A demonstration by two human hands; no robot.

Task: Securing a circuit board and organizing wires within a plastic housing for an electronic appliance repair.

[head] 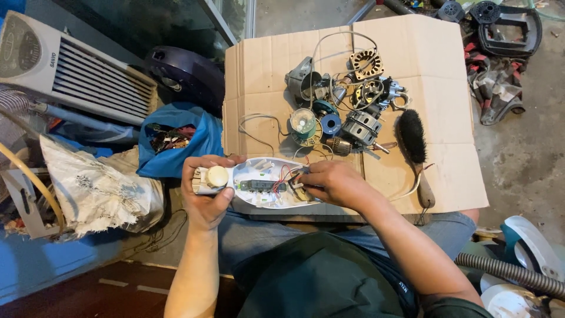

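Observation:
My left hand [203, 197] grips the end of an opened white plastic fan housing [265, 197] that carries a round cream knob [217, 176]. Inside the housing lie a small dark circuit strip and red and black wires [285, 175]. My right hand [329, 182] rests on the housing's right end, its fingers pinched on the wires and a small part there. I hold the housing over my lap, at the near edge of a flattened cardboard sheet [447, 88].
On the cardboard lie several motor parts [359, 88], a stator ring, a blue-and-green cap piece [303, 125] and a black brush with a wooden handle [413, 138]. A blue bag [176, 141], white sack and white air cooler [70, 70] stand left. A grey hose [506, 272] lies right.

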